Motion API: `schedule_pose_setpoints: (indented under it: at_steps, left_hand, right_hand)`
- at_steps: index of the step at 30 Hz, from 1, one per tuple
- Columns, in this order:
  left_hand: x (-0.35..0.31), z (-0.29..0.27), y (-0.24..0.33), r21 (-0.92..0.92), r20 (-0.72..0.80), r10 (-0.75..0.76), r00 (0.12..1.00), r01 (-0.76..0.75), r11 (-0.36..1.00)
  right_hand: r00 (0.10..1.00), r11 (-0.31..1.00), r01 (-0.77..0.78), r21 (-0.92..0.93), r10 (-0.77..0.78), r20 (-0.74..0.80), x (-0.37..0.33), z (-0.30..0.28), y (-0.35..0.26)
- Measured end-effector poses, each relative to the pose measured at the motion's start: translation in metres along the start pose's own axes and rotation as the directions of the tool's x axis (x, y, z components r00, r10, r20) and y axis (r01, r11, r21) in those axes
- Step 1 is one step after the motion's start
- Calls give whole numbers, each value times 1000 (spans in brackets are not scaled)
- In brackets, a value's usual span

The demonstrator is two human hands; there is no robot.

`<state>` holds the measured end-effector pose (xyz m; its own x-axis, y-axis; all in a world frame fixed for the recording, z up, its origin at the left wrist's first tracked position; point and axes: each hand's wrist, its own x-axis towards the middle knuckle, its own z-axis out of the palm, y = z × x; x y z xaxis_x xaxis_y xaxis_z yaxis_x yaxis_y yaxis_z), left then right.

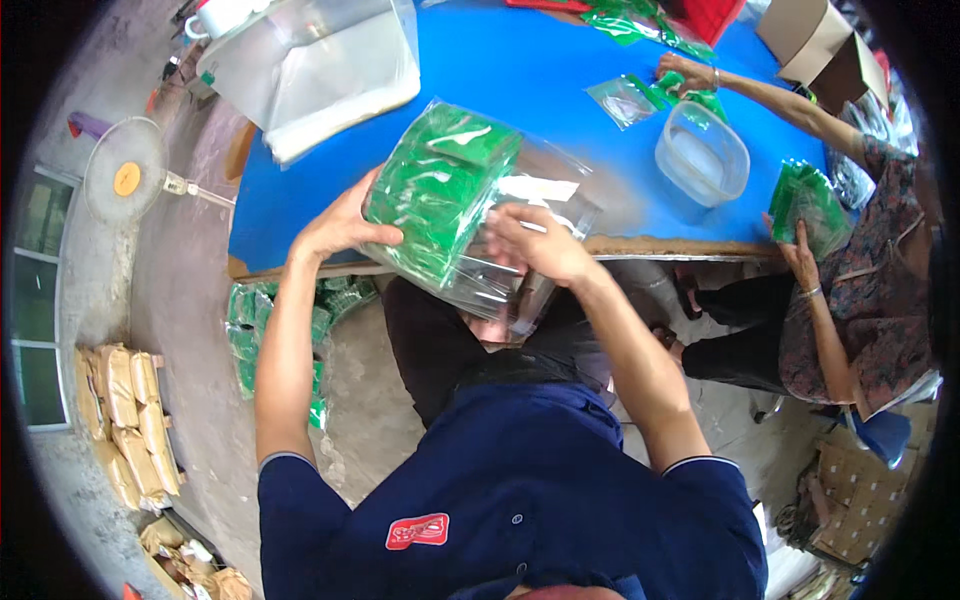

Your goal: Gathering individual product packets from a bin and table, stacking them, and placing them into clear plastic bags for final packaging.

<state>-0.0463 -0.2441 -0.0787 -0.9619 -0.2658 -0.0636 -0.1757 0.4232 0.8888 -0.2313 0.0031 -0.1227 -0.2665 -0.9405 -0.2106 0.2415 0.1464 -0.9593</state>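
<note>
A clear plastic bag (545,197) holds a thick block of green packets (432,190) at the table's near edge. My left hand (345,222) grips the block's left side through the plastic, its thumb lying over the front. On the right, my right hand (535,240) has curled fingers at the loose, bare end of the bag, pinching the film; the fingertips are slightly blurred. Loose film hangs below that hand over my lap.
A stack of clear bags (345,100) lies at the table's far left. To the right are a clear plastic tub (702,155) and a flat clear packet (622,102). A co-worker's hand (800,258) holds green packets (808,208). Green packs (245,325) lie on the floor, and a fan (126,178) stands left.
</note>
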Motion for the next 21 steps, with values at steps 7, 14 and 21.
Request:
schedule_pose_setpoints:
  at_steps: [7,14,21]
  left_hand:
    - [29,-15,1,159,112,-33,993,15,987]
    - [-3,-5,21,394,-630,262,731,10,919]
    - [-105,164,15,-92,-810,-107,576,56,994]
  right_hand:
    - [971,969,236,-69,-233,45,-1,43,32]
    - [711,452,636,-626,-660,245,20,81,41]
    - [694,256,542,-800,-674,255,30,77,47]
